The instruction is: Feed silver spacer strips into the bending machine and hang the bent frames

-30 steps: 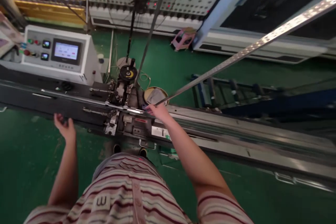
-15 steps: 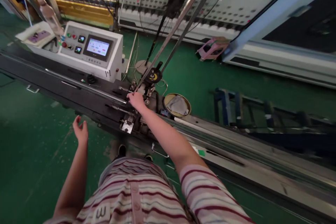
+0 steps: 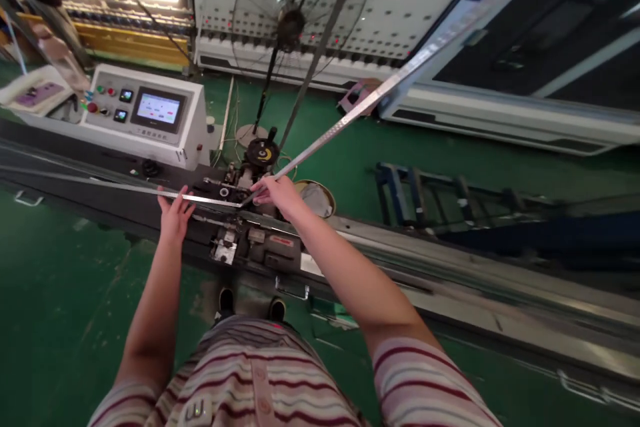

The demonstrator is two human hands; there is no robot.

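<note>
A thin silvery metal spacer frame [image 3: 345,121] forms a sharp corner above the machine. One bar slopes up to the right, and another bar [image 3: 213,201] runs left. Near that corner, my right hand [image 3: 281,195] pinches the frame between thumb and fingers. My left hand [image 3: 175,215] has hold of the left-running bar, its fingers somewhat spread around it; the exact contact is hard to see. Below both hands lies the machine head, with a small bright metal plate [image 3: 225,252] on its near side and a black wheel [image 3: 263,153] with a yellow centre behind.
A white control box [image 3: 145,113] with a lit screen stands at the back left. Behind the machine are a round tin [image 3: 331,200] holding grey cloth, a standing fan [image 3: 291,27] and a pink stool [image 3: 357,97]. Dark blue racks [image 3: 400,190] stand to the right.
The frame's corner has come toward me off the machine head, and its bar now leans far right. My left hand has risen from beside the machine to the bar.
</note>
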